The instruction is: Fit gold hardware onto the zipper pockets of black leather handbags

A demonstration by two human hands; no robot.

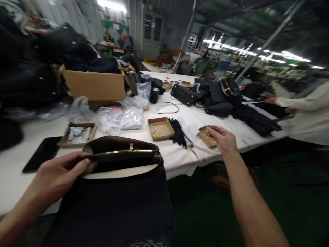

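"Two hands, so what did each one have?"

"The left hand (59,175) had thumb and fingers closed on the left end of the mouth of a black bag (123,206). The right hand (223,137) was at a small carton (205,139) near the worktop's (177,164) near edge, thumb and fingertips drawn together; whether they had hold of a piece, I couldn't tell."

"Why that grip on the bag?"

"To steady it with the mouth spread, I'd judge, leaving the other hand free to reach. The middle tray (163,136), with gold-coloured bits inside, and the left tray (74,144) were probably set along the near side to keep small parts close."

"Where was the bag, and which way did it point?"

"At the near edge, left of the carton, its body coming down on the wearer's side. The mouth gaped upward, and its long axis ran left to right, as did the gold-coloured strip (123,151) inside it. The broad black face was turned toward the wearer."
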